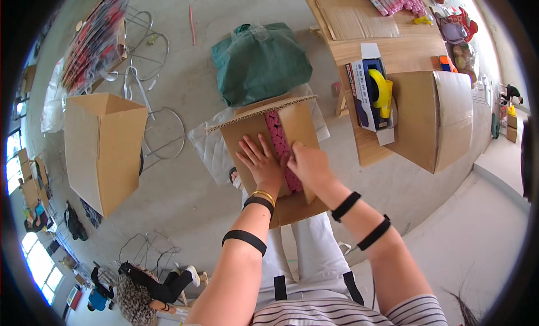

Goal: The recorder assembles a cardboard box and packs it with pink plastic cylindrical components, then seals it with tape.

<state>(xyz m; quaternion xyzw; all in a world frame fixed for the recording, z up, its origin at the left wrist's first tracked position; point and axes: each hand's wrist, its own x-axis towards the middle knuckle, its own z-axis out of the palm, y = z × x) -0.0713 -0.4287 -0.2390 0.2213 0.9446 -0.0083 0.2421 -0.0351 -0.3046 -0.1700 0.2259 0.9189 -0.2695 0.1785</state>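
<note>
I've got my left hand point(263, 162) flat, fingers spread, on one flap of the carton point(281, 157); right hand point(309, 164) curled on the other; pink rolls point(279, 136) show, untaped

Both my hands sit flat on the carton flaps point(252, 140), only a narrow gap over the pink rolls point(276, 136) between them. Far edge blocked by green bag point(261, 59) touching the carton. Right: wooden surface point(404, 53) with tape dispenser point(375, 96) and closed box point(435, 115) near. Left: bare floor point(185, 191) passable up to the open box point(101, 149)
</note>
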